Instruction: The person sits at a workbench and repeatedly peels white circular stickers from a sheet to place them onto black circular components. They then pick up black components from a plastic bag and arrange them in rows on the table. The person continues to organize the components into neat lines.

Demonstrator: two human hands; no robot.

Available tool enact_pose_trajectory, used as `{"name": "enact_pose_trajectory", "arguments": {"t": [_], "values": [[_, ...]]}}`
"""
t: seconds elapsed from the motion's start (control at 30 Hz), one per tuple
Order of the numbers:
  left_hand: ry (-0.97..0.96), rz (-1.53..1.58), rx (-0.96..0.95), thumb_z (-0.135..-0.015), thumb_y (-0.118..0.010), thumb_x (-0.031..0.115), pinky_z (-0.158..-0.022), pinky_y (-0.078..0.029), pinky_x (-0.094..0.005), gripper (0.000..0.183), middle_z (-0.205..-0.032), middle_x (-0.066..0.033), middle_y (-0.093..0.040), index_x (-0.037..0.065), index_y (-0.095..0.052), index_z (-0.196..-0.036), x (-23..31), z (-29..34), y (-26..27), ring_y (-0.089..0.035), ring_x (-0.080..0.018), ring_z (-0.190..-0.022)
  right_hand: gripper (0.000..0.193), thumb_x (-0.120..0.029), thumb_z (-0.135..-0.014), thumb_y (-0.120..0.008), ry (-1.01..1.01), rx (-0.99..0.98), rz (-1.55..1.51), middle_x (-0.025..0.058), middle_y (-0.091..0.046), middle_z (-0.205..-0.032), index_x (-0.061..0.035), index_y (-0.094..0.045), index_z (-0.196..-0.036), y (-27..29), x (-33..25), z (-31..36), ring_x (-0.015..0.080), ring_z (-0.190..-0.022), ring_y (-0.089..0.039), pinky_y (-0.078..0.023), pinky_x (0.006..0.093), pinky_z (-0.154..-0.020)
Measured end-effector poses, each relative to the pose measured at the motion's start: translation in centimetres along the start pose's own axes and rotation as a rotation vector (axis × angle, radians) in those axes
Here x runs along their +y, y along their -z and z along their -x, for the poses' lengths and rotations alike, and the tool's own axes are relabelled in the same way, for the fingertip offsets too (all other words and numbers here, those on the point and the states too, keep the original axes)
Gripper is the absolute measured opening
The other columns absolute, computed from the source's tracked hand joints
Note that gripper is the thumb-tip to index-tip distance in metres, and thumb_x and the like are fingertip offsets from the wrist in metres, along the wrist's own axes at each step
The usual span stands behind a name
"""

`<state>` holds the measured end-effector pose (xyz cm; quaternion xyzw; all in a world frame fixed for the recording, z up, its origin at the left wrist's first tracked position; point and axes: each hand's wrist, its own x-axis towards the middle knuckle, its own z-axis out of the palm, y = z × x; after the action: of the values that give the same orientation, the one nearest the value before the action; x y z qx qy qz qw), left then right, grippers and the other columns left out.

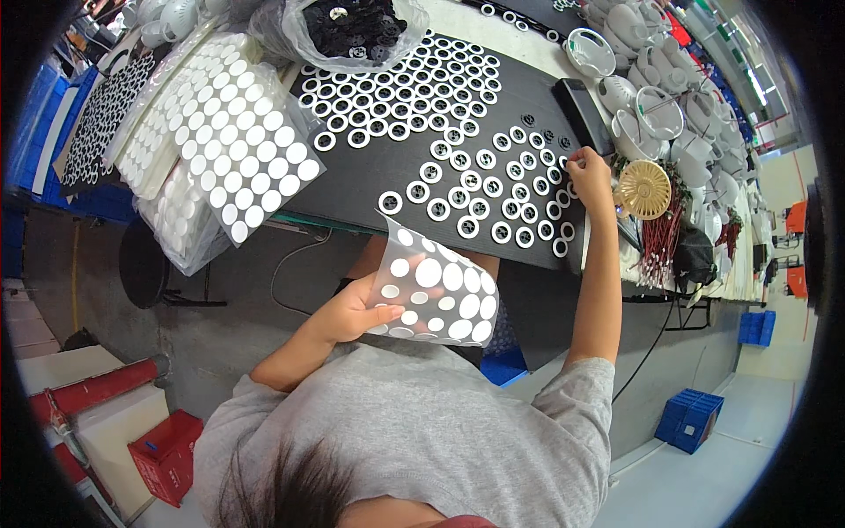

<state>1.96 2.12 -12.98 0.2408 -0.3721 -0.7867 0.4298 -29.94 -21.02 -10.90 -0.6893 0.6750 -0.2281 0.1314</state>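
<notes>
A curved translucent sheet of white round stickers [451, 277] is gripped in my left hand [350, 310], thumb on top, in front of my body. My right hand [591, 180] reaches to the right edge of the black board [361, 172]. Its fingers are pinched together at a white ring with a black centre [564, 162], and what lies between the fingertips is hidden. Many similar rings [486, 159] are spread over the board near that hand, with a denser group [400, 110] farther back. Several small black discs [547, 135] lie without white rings just beyond my right hand.
Stacked sticker sheets [242, 132] overhang the table at left. A clear bag of black parts [352, 31] stands at the back. A black box [583, 114], a cream fan [645, 189], red wires [656, 246] and piled white housings [704, 132] crowd the right.
</notes>
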Motion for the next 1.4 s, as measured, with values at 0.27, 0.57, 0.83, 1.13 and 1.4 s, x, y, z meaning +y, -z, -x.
{"name": "enact_pose_trajectory", "arguments": {"t": [0.27,0.57,0.83,1.13,1.4], "values": [[-0.006,-0.062,0.016,-0.084,-0.049,0.000,-0.096,-0.033,-0.0296,0.059,-0.126,-0.0099,-0.045,-0.001,-0.022,-0.137,-0.2,-0.1,0.1,-0.041,-0.0144,-0.114,0.015,-0.011,-0.076,-0.056,-0.009,-0.030,-0.106,0.0148,-0.061,-0.066,0.0014,-0.057,-0.085,0.1,0.1,0.3,0.0233,-0.061,-0.061,-0.046,0.0336,-0.058],[0.053,-0.130,0.061,-0.086,-0.048,0.001,-0.094,-0.034,-0.0282,0.047,-0.121,-0.0088,-0.049,-0.003,-0.034,-0.130,0.3,0.5,-0.1,-0.045,-0.0138,-0.110,0.016,-0.003,-0.069,-0.064,0.417,-0.062,-0.367,0.0094,-0.058,-0.079,-0.0022,-0.059,-0.085,2.0,-9.5,9.9,0.0213,-0.065,-0.057,-0.046,0.0301,-0.059],[0.004,-0.595,0.108,-0.088,-0.047,0.007,-0.070,-0.044,-0.0217,0.034,-0.090,-0.0065,-0.063,-0.001,-0.048,-0.122,1.1,0.0,-0.9,-0.056,-0.0078,-0.079,0.023,-0.004,-0.062,-0.067,0.818,-0.165,-0.387,0.0063,-0.054,-0.080,-0.0036,-0.057,-0.083,-1.1,-14.2,16.7,0.0219,-0.070,-0.053,-0.045,0.0314,-0.059],[0.003,-0.687,0.043,-0.084,-0.049,0.003,-0.078,-0.044,-0.0265,0.035,-0.099,-0.0112,-0.063,-0.002,-0.050,-0.118,1.6,-0.1,-1.9,-0.058,-0.0137,-0.088,0.017,-0.002,-0.064,-0.066,0.818,-0.277,-0.343,0.0054,-0.053,-0.074,-0.0036,-0.057,-0.078,-0.2,-13.5,16.6,0.0218,-0.069,-0.053,-0.045,0.0314,-0.056],[0.060,-0.629,0.000,-0.084,-0.048,0.003,-0.078,-0.043,-0.0257,0.045,-0.099,-0.0118,-0.063,-0.001,-0.039,-0.128,2.1,-0.4,-1.5,-0.058,-0.0132,-0.088,0.006,0.001,-0.076,-0.057,0.495,-0.413,-0.457,0.0091,-0.056,-0.075,0.0000,-0.055,-0.082,1.7,-13.0,13.7,0.0189,-0.068,-0.057,-0.044,0.0279,-0.059]]}}
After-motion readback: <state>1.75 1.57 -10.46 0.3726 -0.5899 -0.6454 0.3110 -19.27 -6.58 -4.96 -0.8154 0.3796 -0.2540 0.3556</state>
